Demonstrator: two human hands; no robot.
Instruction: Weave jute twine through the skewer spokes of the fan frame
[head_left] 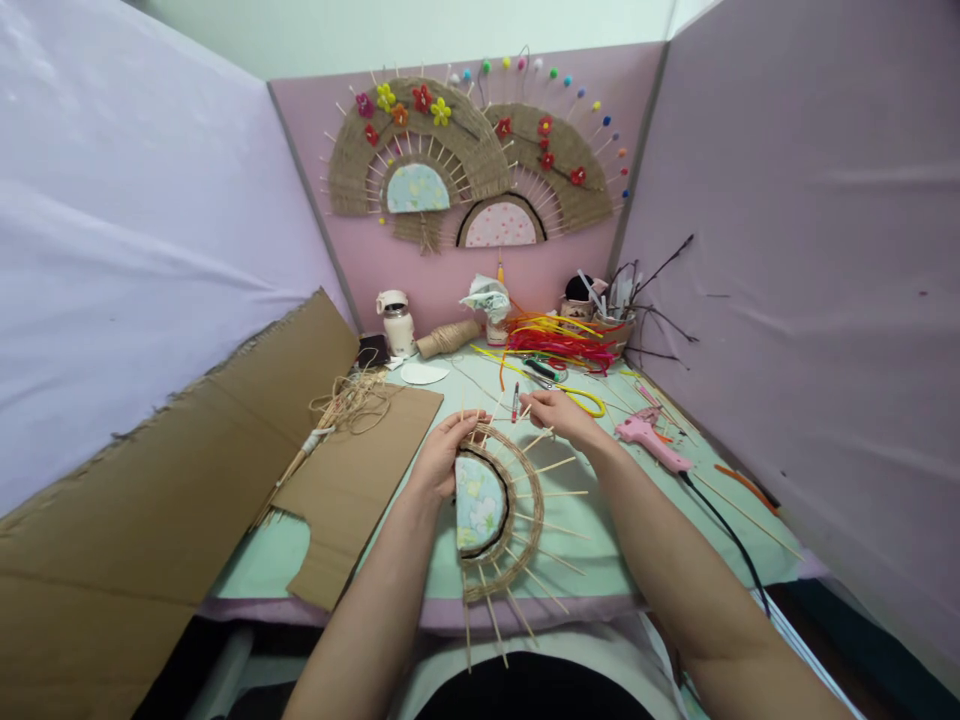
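Note:
A half-round fan (480, 505) stands on its side in front of me, its flat edge to the left. It has a pale blue flowered cloth centre with a black rim, and a band of twine (534, 515) woven across thin wooden sticks that spread outward. My left hand (450, 445) is closed on the fan's upper end, thumb and fingers around the sticks there. Just right of that end, my right hand (556, 412) is closed in a pinch on a thin strand of twine, its fingertips partly hidden. A small red-and-dark tube (515, 402) lies beside the right fingertips.
Cardboard (360, 480) lies left, with a stick bundle (304, 455) over it. A twine roll (450, 338), white bottle (397, 322) and red and yellow pipe cleaners (562, 342) stand behind. Yellow-handled scissors (589, 402) and a pink glue gun (651, 440) lie right. Finished fans (420, 120) hang behind.

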